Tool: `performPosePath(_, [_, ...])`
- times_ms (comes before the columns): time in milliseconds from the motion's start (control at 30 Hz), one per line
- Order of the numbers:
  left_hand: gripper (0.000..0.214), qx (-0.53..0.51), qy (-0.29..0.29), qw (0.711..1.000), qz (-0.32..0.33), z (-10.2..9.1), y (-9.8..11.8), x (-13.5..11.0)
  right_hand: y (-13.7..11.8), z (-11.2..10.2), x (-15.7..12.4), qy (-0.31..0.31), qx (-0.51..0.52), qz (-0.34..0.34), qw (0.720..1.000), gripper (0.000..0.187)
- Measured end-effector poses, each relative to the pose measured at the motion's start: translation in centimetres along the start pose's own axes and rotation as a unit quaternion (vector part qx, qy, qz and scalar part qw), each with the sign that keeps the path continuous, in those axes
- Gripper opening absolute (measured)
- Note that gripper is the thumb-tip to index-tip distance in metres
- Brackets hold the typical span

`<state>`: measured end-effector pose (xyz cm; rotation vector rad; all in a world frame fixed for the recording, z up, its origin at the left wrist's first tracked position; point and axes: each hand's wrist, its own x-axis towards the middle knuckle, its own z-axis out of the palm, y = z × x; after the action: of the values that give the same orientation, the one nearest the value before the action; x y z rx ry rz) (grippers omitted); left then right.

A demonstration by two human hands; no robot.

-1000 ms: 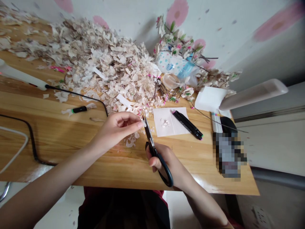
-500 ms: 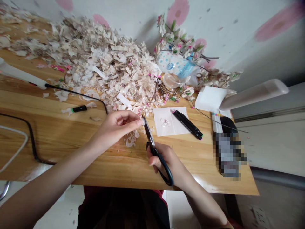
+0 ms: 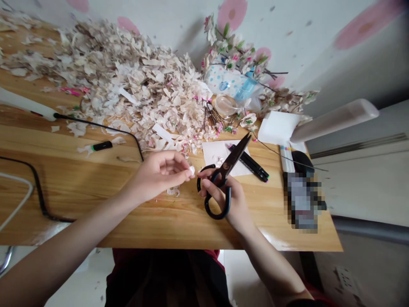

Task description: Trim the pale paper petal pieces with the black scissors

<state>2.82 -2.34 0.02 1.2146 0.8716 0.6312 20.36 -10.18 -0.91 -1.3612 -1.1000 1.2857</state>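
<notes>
My left hand (image 3: 156, 177) pinches a small white paper petal (image 3: 191, 170) between its fingertips, above the wooden table (image 3: 96, 213). My right hand (image 3: 226, 198) sits just to its right, with its fingers through the looped handles of black-handled scissors (image 3: 225, 168). The scissors' closed or nearly closed blades point up and to the right, over a white paper sheet (image 3: 217, 153). Behind both hands lies a large heap of cream paper petals (image 3: 128, 81). A few small petals rest on the sheet.
Two black markers (image 3: 252, 165) lie right of the sheet. Farther back stand blossom sprigs (image 3: 233, 64) and a glass dish (image 3: 225, 105). A black mouse (image 3: 302, 163), a pixelated phone (image 3: 302, 200), a white lamp (image 3: 335, 121) and a black cable (image 3: 38, 192) surround the work area.
My right hand has moved the scissors away from my left fingertips, and the blades have swung from up-left to up-right. My left hand still pinches the small petal.
</notes>
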Motion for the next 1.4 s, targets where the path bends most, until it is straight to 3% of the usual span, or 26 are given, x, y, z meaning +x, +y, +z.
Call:
performPosePath(267, [0.011, 0.065, -0.066, 0.996, 0.006, 0.6, -0.2, 0.1, 0.0, 0.1, 0.3, -0.029, 0.030, 0.015, 0.999, 0.032])
performPosePath(433, [0.013, 0.100, -0.076, 0.992, 0.010, 0.6, -0.2, 0.1, 0.1, 0.1, 0.3, -0.043, 0.039, 0.024, 0.998, 0.030])
performPosePath(767, [0.019, 0.039, -0.038, 0.998, 0.030, 0.7, -0.3, 0.0, 0.8, -0.1, 0.2, -0.049, 0.059, 0.012, 0.997, 0.031])
performPosePath(900, [0.017, -0.038, -0.005, 0.997, 0.063, 0.4, -0.5, 0.1, 1.0, -0.2, -0.5, -0.148, 0.082, -0.013, 0.986, 0.043])
performPosePath(1000, [0.019, -0.077, 0.035, 0.991, 0.103, 0.2, -0.8, 0.2, 0.8, -0.1, -1.2, -0.221, 0.006, -0.041, 0.974, 0.057])
performPosePath(1133, [0.020, -0.078, 0.069, 0.987, 0.125, 0.3, -1.3, 0.1, 0.6, 0.4, -1.8, -0.240, -0.066, -0.057, 0.967, 0.062])
performPosePath(1400, [0.020, -0.055, 0.021, 0.993, 0.104, 0.1, -0.8, -0.1, 0.5, 0.4, -1.6, -0.229, -0.055, -0.048, 0.971, 0.063])
